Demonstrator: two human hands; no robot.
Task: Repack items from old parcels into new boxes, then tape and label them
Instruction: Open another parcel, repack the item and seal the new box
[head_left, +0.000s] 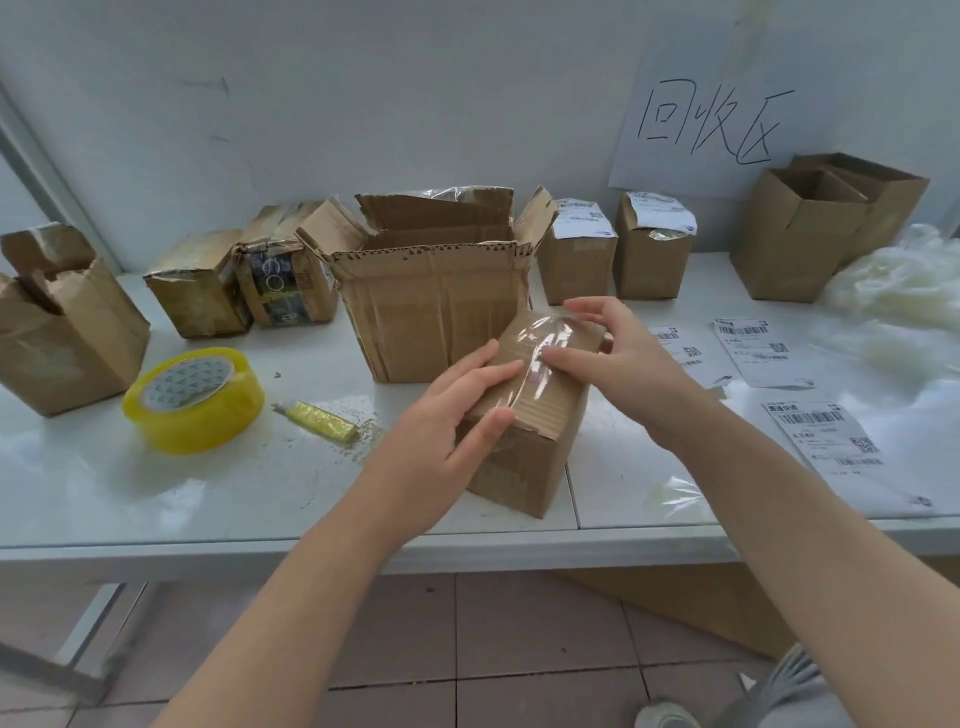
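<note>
A small brown cardboard box (524, 467), top sealed with clear tape (550, 338), stands near the white table's (234, 499) front edge.

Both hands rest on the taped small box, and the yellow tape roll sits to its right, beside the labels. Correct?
Wrong side: the head view shows the yellow tape roll left of the small box, with the labels on its right. The left hand and right hand do rest on it.

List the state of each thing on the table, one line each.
Small box, closed, clear tape across its top.
Left hand, flat on the small box, pressing.
Right hand, pressing the clear tape down.
Big box, open, flaps up.
Tape roll, lying flat, untouched.
Labelled boxes, closed.
Loose labels, lying unstuck.
</note>
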